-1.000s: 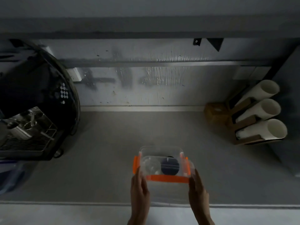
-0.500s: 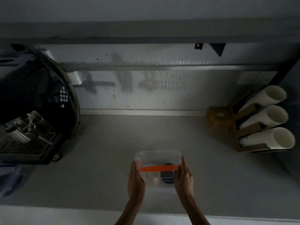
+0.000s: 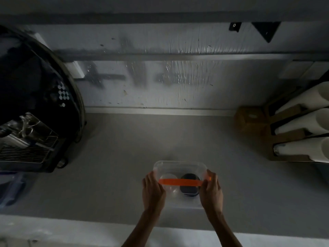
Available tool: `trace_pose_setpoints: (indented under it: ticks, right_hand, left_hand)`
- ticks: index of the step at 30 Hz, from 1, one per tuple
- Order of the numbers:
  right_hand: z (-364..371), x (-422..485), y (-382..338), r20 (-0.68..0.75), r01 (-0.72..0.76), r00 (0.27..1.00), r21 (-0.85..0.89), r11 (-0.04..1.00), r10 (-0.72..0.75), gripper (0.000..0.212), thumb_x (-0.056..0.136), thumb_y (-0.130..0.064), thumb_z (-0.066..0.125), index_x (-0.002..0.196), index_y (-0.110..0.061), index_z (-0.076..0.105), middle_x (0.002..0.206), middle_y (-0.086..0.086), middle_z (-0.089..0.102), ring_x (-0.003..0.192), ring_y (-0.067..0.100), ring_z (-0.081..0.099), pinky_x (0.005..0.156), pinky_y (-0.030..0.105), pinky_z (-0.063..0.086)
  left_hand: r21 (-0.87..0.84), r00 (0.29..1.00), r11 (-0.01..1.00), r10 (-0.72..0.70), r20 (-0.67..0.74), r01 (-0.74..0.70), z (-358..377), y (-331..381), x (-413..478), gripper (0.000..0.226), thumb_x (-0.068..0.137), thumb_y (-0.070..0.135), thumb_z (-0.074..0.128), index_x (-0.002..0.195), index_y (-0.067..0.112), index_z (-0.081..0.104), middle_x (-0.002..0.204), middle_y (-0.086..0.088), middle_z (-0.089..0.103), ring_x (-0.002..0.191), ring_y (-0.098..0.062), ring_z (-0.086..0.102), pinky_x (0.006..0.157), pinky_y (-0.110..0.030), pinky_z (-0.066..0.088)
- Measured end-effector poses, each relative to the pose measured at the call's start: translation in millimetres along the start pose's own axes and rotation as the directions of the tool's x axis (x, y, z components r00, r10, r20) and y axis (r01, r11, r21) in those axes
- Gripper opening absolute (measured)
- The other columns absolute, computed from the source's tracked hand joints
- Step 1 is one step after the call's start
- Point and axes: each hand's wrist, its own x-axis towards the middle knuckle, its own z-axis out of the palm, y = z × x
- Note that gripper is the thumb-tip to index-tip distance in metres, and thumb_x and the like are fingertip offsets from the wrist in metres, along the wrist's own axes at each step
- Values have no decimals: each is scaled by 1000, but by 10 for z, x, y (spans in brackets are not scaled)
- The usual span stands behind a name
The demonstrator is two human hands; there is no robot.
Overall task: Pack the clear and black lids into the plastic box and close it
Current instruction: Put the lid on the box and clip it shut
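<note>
The grey bench (image 3: 124,166) fills most of the view and runs up to a pale, marked wall (image 3: 160,82) at the back. On the left side of the bench stands a big black coffee machine (image 3: 33,97) with a metal drip grid at its foot. At the right edge, three white rolls (image 3: 306,125) lie in a brown cardboard holder (image 3: 283,139), and a small brown box (image 3: 249,120) stands just beside it, near the wall.

The plastic box (image 3: 179,168) is at the front middle of the bench, close to the near edge. It is clear, and an orange strip (image 3: 179,182) goes across it from side to side. Through the plastic one can see the clear lid (image 3: 169,179) on the left and the black lid (image 3: 189,187) on the right, side by side inside the box.

The left hand (image 3: 153,191) is grasping the left side of the box, with the fingers curled at the end of the orange strip. The right hand (image 3: 211,189) is grasping the right side in the same way. I cannot tell if the box is fully closed.
</note>
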Motion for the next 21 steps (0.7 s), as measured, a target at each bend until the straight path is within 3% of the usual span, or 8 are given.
trace_pose_setpoints:
  ticks: [2, 4, 5, 7, 9, 16, 21]
  right_hand:
    - [12, 90, -65, 13, -44, 999, -25, 999, 44, 29, 86, -10, 50, 111, -23, 42, 97, 7, 62, 78, 26, 62, 60, 40, 54]
    - [47, 106, -57, -19, 9, 1000, -129, 992, -12, 32, 88, -17, 48, 119, -21, 43, 112, 10, 60, 102, 29, 59, 82, 42, 53]
    - [70, 109, -47, -14, 45, 999, -198, 979, -48, 39, 92, -27, 40, 131, -21, 41, 131, 11, 53, 121, 31, 51, 96, 44, 47]
    - [101, 142, -45, 65, 120, 992, -313, 942, -104, 57, 97, -47, 16, 150, -26, 20, 160, 5, 16, 147, 30, 14, 116, 44, 22]
    - [104, 185, -44, 154, 206, 976, -393, 896, -157, 62, 96, -54, 6, 153, -30, 5, 161, 1, -5, 149, 27, -5, 119, 44, 6]
    - [132, 227, -35, 212, 198, 971, -448, 872, -112, 60, 98, -51, 13, 153, -29, 1, 162, 7, -1, 149, 27, -1, 121, 47, 14]
    - [102, 222, -11, 232, 201, 965, -356, 913, -122, 64, 97, -55, 19, 153, -29, 0, 161, 7, -4, 148, 26, -4, 121, 48, 12]
  left_hand:
    - [55, 1000, 998, -19, -10, 20, 3, 85, 99, 34, 79, 10, 39, 113, 12, 46, 105, -16, 60, 99, -36, 58, 81, -39, 50]
    - [168, 997, 984, 73, -23, -68, 68, 90, 131, 44, 85, 17, 36, 129, 11, 40, 127, -17, 53, 115, -35, 53, 91, -38, 48]
    - [224, 990, 966, 138, -24, -130, 96, 79, 138, 51, 90, 22, 37, 140, 12, 33, 144, -16, 41, 130, -32, 42, 101, -37, 43]
    - [266, 968, 931, 246, 55, -251, 138, 42, 154, 60, 96, 30, 36, 150, 12, 16, 159, -11, 15, 146, -25, 16, 117, -37, 24]
    - [331, 931, 871, 336, 142, -364, 175, 9, 187, 60, 98, 33, 32, 150, 12, 11, 160, -9, 6, 148, -24, 7, 119, -42, 15]
    - [395, 932, 848, 281, 230, -354, 189, 7, 244, 62, 99, 40, 26, 151, 14, 5, 160, -7, 0, 148, -23, -1, 119, -44, 9]
    - [360, 929, 869, 251, 271, -340, 100, 47, 241, 59, 98, 42, 9, 151, 16, 4, 159, -6, -2, 148, -24, -1, 118, -48, 8]
